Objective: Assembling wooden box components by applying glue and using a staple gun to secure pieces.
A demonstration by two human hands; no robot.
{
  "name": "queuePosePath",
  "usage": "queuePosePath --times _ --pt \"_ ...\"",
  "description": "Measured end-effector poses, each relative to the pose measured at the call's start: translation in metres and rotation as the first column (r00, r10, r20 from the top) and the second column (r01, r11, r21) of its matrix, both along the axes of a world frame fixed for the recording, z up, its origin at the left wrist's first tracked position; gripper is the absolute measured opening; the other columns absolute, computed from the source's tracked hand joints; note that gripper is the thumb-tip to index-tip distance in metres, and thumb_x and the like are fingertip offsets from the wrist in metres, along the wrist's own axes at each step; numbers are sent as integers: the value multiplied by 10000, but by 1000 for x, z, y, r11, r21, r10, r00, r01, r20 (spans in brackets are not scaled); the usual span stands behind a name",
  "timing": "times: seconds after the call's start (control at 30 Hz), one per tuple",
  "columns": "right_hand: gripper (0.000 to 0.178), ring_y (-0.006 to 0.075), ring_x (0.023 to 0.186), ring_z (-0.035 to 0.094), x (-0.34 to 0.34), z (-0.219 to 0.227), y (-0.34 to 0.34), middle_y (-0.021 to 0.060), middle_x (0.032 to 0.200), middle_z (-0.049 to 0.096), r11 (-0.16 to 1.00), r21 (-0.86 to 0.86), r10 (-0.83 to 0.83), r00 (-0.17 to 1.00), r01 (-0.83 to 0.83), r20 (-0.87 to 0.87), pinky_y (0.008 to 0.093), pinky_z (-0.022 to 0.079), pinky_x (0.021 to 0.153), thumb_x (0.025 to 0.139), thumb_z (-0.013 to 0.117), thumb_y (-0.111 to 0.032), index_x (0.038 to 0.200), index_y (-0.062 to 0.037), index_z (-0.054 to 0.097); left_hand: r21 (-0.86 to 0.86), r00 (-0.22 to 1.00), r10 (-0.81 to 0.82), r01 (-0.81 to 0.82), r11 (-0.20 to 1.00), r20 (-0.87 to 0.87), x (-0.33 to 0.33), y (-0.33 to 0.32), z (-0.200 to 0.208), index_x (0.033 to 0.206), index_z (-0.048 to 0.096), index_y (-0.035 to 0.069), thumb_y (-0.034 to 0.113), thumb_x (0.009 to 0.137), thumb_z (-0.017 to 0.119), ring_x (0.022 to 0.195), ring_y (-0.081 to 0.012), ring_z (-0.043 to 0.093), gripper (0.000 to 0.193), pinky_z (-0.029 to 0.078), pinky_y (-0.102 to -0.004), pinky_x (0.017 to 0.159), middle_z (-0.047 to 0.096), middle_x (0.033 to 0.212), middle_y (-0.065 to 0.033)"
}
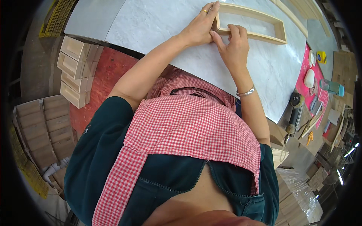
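Note:
A long, narrow wooden frame [264,37] of pale wood rests on the grey marbled tabletop [151,30], its middle open to the surface below. My left hand [200,27] is closed on the short left end of it, fingers along the outer side and a gold ring on one finger. At the near left corner, my right hand [234,47] has its fingertips hooked over the near long side, with the thumb close to the left hand's thumb. A silver bracelet [246,92] circles the right wrist.
Several pale wooden boxes [73,69] are stacked on a red surface [109,75] at the left. To the right lie a power tool [295,109], orange-handled scissors [310,138], a teal-capped bottle [332,87] and a yellow container [321,57]. Wooden strips [290,15] run along the far right.

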State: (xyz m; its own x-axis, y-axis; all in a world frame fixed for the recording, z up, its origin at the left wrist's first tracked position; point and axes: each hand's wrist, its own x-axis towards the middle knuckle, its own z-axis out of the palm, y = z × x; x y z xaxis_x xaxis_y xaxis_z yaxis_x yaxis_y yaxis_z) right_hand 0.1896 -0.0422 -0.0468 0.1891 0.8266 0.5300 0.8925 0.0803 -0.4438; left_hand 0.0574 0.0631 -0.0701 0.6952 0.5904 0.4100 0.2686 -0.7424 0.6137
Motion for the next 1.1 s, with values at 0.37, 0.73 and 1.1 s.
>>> queuePosePath --times 0.37,0.73,1.1 --pt "371 276 790 619 4 -14 3 133 1005 622 994 98 -49 999 47 15 343 542 710 774 823 -250 1011 -15 661 -61 1000 18 -17 998 12 10 -4 3 1541 126 -119 105 781 670 1416 -523 306 961 306 -472 1196 239 1532 -390" --pt "352 251 767 617 6 -17 4 95 995 630 986 132 -117 990 106 73 328 530 671 777 815 -270 1005 -43 671 -55 998 30 -33 998 -52 6 7 6 1556 127 -101 175 793 716 1375 -485 389 1002 366 -448 1153 267 1541 -360" --pt "369 254 773 620 6 -21 6 101 995 624 981 162 -121 991 111 52 332 532 674 785 808 -292 1015 -41 667 -278 994 -55 27 960 -96 7 21 3 1566 114 -82 260 777 776 1317 -461 450 1086 436 -442 1076 271 1546 -342"
